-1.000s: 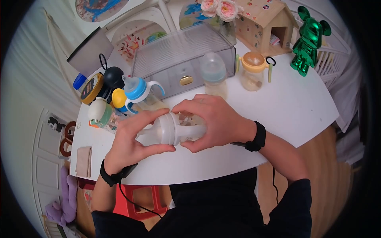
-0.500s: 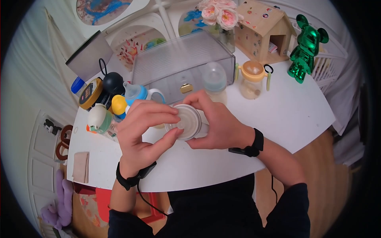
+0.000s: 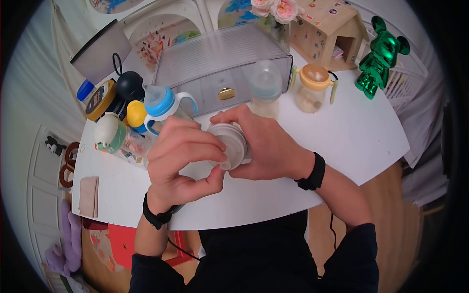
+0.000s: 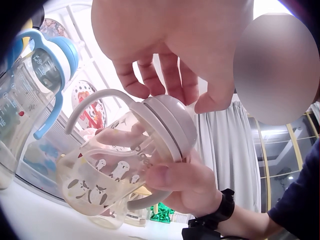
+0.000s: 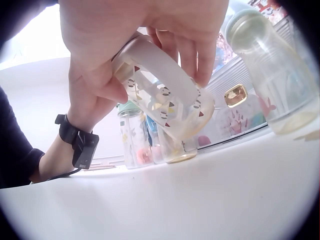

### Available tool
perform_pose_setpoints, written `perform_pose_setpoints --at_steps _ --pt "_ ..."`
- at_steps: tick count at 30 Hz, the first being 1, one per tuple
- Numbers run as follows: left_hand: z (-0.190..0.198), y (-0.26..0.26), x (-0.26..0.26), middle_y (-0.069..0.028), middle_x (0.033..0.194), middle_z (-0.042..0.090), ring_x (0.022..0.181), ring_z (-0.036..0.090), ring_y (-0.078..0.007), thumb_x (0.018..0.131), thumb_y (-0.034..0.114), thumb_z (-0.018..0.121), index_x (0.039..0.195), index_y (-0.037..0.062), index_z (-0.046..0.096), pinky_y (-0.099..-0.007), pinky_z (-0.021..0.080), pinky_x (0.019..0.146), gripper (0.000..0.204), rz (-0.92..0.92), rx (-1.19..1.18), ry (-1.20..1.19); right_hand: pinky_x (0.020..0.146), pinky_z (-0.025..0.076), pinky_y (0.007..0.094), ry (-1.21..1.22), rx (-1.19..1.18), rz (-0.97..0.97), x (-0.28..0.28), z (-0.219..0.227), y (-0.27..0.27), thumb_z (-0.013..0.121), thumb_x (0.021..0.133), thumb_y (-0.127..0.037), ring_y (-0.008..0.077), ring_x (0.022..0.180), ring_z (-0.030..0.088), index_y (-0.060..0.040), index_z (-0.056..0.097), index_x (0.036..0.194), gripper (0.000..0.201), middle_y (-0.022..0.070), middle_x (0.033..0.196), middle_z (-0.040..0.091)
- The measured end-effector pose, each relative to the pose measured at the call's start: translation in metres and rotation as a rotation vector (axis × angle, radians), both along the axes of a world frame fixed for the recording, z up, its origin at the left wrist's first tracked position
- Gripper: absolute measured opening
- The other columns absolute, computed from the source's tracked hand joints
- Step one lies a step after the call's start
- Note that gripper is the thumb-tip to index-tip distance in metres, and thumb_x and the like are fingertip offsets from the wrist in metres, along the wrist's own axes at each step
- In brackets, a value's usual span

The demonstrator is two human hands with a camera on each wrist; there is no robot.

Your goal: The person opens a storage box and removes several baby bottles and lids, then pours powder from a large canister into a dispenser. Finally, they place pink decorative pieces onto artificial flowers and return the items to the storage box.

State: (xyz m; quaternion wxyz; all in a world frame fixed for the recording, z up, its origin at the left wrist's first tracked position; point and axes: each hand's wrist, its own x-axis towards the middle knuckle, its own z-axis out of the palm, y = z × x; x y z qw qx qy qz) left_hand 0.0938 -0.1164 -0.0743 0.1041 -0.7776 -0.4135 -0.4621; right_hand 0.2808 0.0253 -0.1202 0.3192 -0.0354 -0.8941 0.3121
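Observation:
A clear bottle with a white collar, handles and printed owls (image 4: 102,175) is held tilted above the table, its round top (image 3: 229,145) towards the head camera. The right hand (image 3: 273,146) grips it around the collar and side, thumb on the near side (image 4: 185,185). At the top, the left hand (image 3: 178,163) has its thumb and fingertips bent together, pinching the pale top part. From the right wrist, the bottle's lower body (image 5: 167,107) shows below the right palm (image 5: 145,25), one handle along it.
Behind stand a grey translucent drawer box (image 3: 195,68), a blue-handled bottle (image 3: 163,105), a green-lidded bottle (image 3: 115,136), a teal-collared bottle (image 3: 266,90) and a yellow-topped cup (image 3: 312,90). A folded cloth (image 3: 89,197) lies left; a green bear figure (image 3: 378,58) stands right.
The bottle has turned from lying sideways between both hands to top facing the head camera. The left fingers have moved from around the collar to its top and drawn closer together.

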Motion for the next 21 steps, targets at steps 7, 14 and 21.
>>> perform_pose_setpoints --at_steps 7,14,21 --pt "-0.0024 -0.0011 0.0007 -0.0014 0.099 0.08 0.09 0.064 -0.0252 0.062 0.0 0.084 0.094 0.0119 0.081 -0.0364 0.052 0.084 0.034 -0.01 -0.008 -0.016 0.095 0.064 0.0444 -0.021 -0.007 0.012 0.0008 0.0013 -0.0015 0.101 0.07 -0.017 0.0375 0.117 0.075 -0.0084 0.052 0.145 0.09 0.0137 0.136 0.07" --pt "-0.0053 -0.0002 -0.001 -0.0021 0.1 0.08 0.091 0.064 -0.0243 0.065 0.002 0.084 0.099 0.0107 0.078 -0.0375 0.05 0.089 0.036 -0.022 -0.058 -0.087 0.083 0.06 0.0492 0.058 0.027 0.019 -0.0005 0.0007 -0.0012 0.096 0.072 -0.016 0.0417 0.1 0.075 -0.0065 0.049 0.137 0.08 0.0169 0.114 0.072" --pt "-0.0059 0.0001 -0.004 -0.0034 0.101 0.079 0.091 0.063 -0.0239 0.065 0.003 0.084 0.1 0.0102 0.077 -0.0374 0.05 0.09 0.036 -0.063 -0.094 -0.134 0.077 0.058 0.0518 0.091 0.03 0.038 -0.0019 0.0004 -0.0032 0.094 0.075 -0.017 0.0437 0.091 0.074 -0.0059 0.048 0.132 0.074 0.0177 0.104 0.072"
